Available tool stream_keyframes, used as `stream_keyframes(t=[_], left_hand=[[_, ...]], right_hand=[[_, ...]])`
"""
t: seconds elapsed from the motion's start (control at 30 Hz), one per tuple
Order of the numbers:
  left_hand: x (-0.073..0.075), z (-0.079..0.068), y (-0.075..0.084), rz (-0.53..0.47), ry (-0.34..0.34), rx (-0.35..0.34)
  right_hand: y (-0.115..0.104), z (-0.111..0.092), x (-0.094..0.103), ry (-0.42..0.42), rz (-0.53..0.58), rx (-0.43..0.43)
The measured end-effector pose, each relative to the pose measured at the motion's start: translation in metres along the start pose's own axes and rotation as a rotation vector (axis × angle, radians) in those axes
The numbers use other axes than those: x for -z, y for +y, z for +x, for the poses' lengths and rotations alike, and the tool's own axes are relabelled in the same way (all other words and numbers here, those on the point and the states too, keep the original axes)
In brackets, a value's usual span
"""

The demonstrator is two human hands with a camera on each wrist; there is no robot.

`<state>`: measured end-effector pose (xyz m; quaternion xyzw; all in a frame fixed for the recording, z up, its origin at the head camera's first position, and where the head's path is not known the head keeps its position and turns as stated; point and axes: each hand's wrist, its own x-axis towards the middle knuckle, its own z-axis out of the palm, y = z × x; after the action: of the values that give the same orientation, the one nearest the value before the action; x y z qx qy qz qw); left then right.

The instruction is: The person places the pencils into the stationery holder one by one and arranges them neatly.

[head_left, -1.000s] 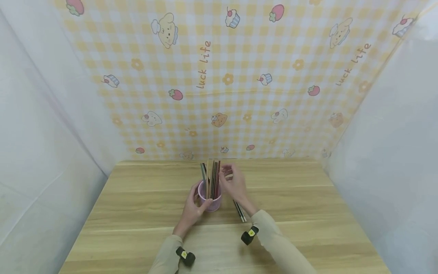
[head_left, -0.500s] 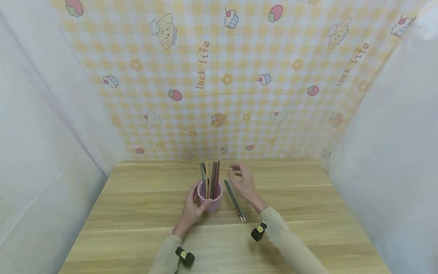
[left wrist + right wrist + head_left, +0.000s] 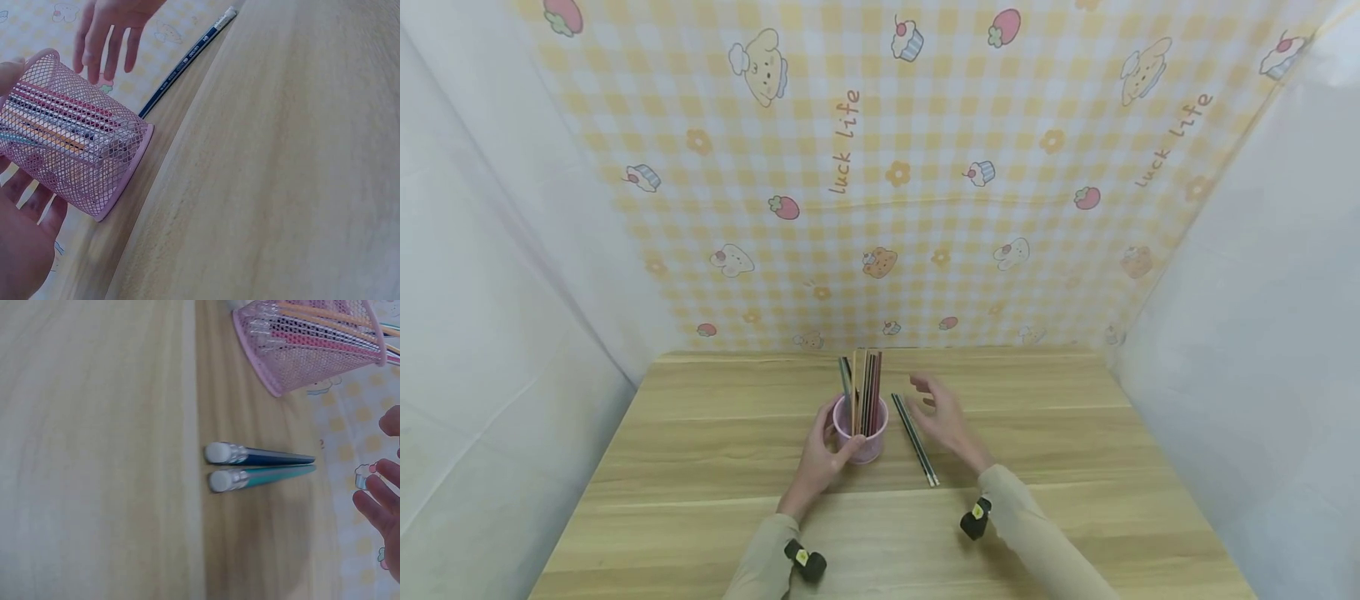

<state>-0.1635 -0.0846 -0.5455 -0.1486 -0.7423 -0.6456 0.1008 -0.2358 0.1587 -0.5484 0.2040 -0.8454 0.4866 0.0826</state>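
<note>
A pink mesh pencil cup (image 3: 867, 452) stands upright on the table with several pencils (image 3: 871, 387) in it. My left hand (image 3: 817, 468) grips the cup from its left side, thumb at the near rim; in the left wrist view its fingers (image 3: 39, 203) lie along the mesh. Right of the cup, a navy pencil (image 3: 278, 456) and a teal pencil (image 3: 278, 475) lie side by side, their white erasers towards me. Beside their far ends hovers my right hand (image 3: 947, 423), fingers loosely bent and holding nothing.
The wooden table (image 3: 715, 467) meets a yellow checked cloth backdrop (image 3: 925, 217) at the back. White panels (image 3: 1247, 350) close off the left and right sides. Each sleeve carries a small black camera (image 3: 976, 518) at the wrist.
My right hand has moved right, away from the pencils in the cup, then slightly nearer to me. The two loose pencils now show almost whole. The left hand and cup stay put.
</note>
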Motion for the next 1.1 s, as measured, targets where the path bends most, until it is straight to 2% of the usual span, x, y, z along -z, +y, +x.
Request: stream_keyframes(t=[0.23, 0.33, 0.47, 0.7, 0.9, 1.1], left_hand=[[0.000, 0.001, 0.002, -0.005, -0.004, 0.006], [0.000, 0.001, 0.002, -0.010, -0.008, 0.001], [0.000, 0.001, 0.002, -0.008, -0.010, 0.007], [0.000, 0.001, 0.002, -0.011, -0.008, 0.021], [-0.002, 0.001, 0.003, -0.025, 0.006, 0.016], [-0.002, 0.001, 0.002, -0.033, 0.007, 0.015]], right_hand=[[0.006, -0.010, -0.001, -0.109, 0.037, -0.144], [0.008, -0.014, -0.001, -0.133, 0.034, -0.176], [0.013, -0.018, -0.001, -0.137, -0.024, -0.174], [0.022, -0.021, -0.003, -0.143, -0.053, -0.154], [0.024, -0.023, -0.004, -0.134, -0.128, -0.115], [0.025, -0.023, -0.003, -0.128, -0.148, -0.101]])
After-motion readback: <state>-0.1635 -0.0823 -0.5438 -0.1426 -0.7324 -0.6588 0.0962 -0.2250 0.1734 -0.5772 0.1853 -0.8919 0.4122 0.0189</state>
